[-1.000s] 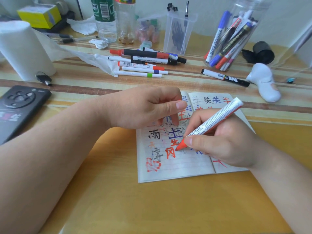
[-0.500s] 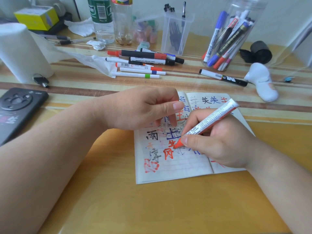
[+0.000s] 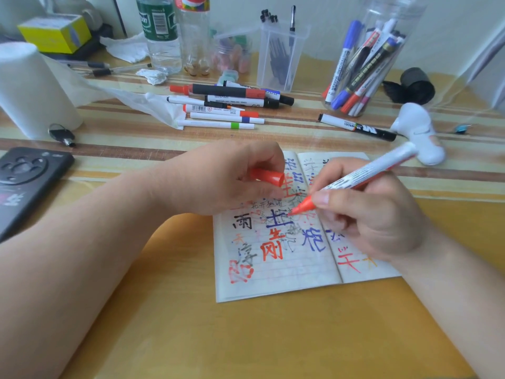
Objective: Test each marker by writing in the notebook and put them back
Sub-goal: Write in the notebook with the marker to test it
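Step in hand: red marker (image 3: 363, 173) under test, uncapped. Right hand (image 3: 377, 214) pinches the barrel low down in a writing grip, with thumb and forefinger close behind the red nib. The white tail end points up and away to the right. Nib sits over the upper part of the left page of the notebook (image 3: 273, 272), which lies open and flat on the table (image 3: 191, 337) just in front of the person. Left hand (image 3: 226, 179) rests at that page's upper left, fingers curled round the red cap (image 3: 266, 176). One end of the cap is turned toward the nib and lies near it.

Judgement: the page carries plenty of red strokes, so the writing part for this marker looks about finished. Capping seems the next move. That calls for bringing nib and cap mouth into line, pushing home until seated, then returning the marker. Its home may be the clear jar (image 3: 366, 64) at back right or the loose row of markers (image 3: 221, 110) at back centre; cannot tell which.

Not resolved:
- Whether the nib touches the paper or hovers just above it.
- Whether the cap end facing the nib is the open one.
- Left hand hides the top of the left page; right hand hides the middle of the right page.
- Barrel print is blurred and unreadable.
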`<state>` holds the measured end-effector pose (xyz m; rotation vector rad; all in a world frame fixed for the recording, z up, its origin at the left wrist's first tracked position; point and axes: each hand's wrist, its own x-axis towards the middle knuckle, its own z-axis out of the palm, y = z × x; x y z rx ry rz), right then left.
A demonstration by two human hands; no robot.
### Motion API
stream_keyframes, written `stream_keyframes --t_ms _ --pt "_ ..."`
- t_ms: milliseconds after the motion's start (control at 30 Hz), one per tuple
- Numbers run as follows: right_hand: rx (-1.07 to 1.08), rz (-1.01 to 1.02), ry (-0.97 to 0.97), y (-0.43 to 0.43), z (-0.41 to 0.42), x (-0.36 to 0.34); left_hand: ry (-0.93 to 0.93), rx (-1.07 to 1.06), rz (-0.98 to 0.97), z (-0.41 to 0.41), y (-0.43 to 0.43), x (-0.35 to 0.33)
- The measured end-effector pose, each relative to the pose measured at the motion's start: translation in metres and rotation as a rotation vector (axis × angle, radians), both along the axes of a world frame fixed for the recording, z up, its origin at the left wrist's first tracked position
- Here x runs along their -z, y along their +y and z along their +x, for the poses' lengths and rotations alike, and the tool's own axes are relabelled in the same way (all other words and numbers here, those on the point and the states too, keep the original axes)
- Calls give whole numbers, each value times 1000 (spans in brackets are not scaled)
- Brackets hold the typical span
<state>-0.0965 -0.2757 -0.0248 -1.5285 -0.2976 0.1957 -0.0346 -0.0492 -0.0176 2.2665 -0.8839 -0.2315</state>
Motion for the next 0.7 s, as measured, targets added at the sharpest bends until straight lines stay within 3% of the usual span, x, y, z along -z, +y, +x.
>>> stream_keyframes --t_ms 167,700 --pt "257 93 -174 -2 6 2 -48 -17 -15 1 1 3" --pt "128 -117 -263 2 4 4 -144 81 29 0 -2 4"
